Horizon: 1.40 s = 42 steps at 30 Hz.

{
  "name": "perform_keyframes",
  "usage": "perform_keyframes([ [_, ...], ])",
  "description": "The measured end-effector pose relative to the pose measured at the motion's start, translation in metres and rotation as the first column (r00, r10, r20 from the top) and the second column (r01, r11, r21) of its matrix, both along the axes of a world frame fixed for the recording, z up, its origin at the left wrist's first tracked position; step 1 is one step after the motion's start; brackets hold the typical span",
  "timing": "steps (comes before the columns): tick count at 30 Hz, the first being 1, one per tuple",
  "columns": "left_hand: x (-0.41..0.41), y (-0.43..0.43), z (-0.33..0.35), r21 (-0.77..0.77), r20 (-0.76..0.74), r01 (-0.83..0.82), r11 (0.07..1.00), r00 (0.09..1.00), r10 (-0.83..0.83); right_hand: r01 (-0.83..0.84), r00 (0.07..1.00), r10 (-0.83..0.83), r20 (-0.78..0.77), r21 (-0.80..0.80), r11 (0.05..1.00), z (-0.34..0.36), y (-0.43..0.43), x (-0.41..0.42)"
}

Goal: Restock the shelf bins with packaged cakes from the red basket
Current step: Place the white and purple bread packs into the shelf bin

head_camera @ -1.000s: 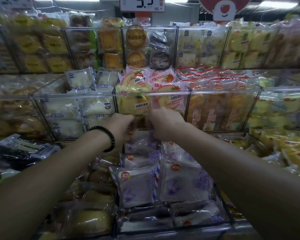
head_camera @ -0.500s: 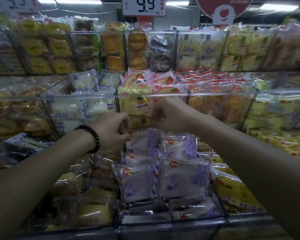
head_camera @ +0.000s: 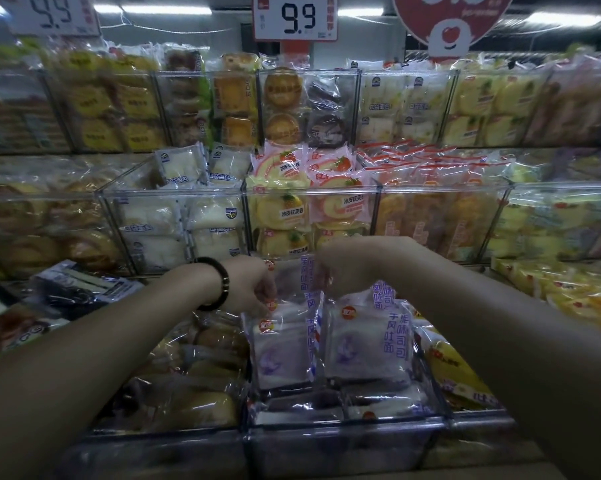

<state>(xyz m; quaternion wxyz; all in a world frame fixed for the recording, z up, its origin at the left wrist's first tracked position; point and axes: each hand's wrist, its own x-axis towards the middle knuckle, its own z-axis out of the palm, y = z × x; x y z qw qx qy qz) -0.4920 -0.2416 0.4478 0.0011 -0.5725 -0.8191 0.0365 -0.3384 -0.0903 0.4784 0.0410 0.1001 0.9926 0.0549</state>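
Both hands reach into the lowest clear shelf bin (head_camera: 344, 434), which holds white packaged cakes with purple print (head_camera: 364, 344). My left hand (head_camera: 252, 285), a dark bead bracelet on its wrist, curls its fingers on the top edge of a purple-print pack (head_camera: 281, 348) at the bin's back left. My right hand (head_camera: 347, 265) pinches the top of an upright pack (head_camera: 304, 275) between the two hands. The red basket is out of view.
Above stands a clear bin (head_camera: 312, 192) of yellow and pink roll cakes, with a white-bread bin (head_camera: 174, 216) to its left and an orange-pack bin (head_camera: 441, 216) to its right. Price signs (head_camera: 294, 17) reading 9.9 hang overhead. Yellow packs (head_camera: 458, 372) lie at lower right.
Both hands have come down and toward me from the roll-cake bin's front to the purple-print packs. The view has tilted down slightly.
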Motion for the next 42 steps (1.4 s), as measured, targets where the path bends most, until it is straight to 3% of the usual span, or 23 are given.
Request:
perform_keyframes([
  [5, -0.006, -0.002, 0.015, 0.092, -0.046, -0.003, 0.996, 0.999, 0.007, -0.014, 0.987, 0.006, -0.163, -0.050, 0.999, 0.001, 0.005, -0.008],
  [11, -0.014, 0.001, 0.016, 0.322, -0.087, -0.010, 0.947, 0.995, 0.040, 0.073, 0.895, -0.051, -0.442, 0.033, 0.997, -0.009, 0.005, -0.014],
  [15, -0.018, 0.001, 0.018, 0.439, -0.125, -0.026, 0.898, 0.988, 0.090, 0.024, 0.836, -0.069, -0.544, -0.088, 0.996, -0.017, 0.005, -0.019],
  [21, -0.011, -0.001, 0.010, 0.265, -0.023, -0.059, 0.962, 0.997, 0.067, 0.082, 0.858, -0.100, -0.504, -0.057, 0.995, -0.024, 0.012, -0.023],
  [27, -0.023, -0.002, 0.021, 0.462, -0.085, -0.087, 0.882, 0.986, 0.141, 0.003, 0.708, -0.108, -0.698, -0.150, 0.989, -0.028, 0.013, -0.024],
  [32, -0.011, -0.001, 0.013, 0.390, -0.037, -0.093, 0.916, 0.993, 0.116, 0.066, 0.812, -0.139, -0.566, -0.149, 0.987, -0.025, 0.020, -0.028],
  [42, -0.016, 0.021, -0.022, 0.483, -0.071, -0.021, 0.875, 0.995, 0.063, 0.094, 0.896, -0.180, -0.406, -0.223, 0.970, -0.023, 0.028, -0.021],
])
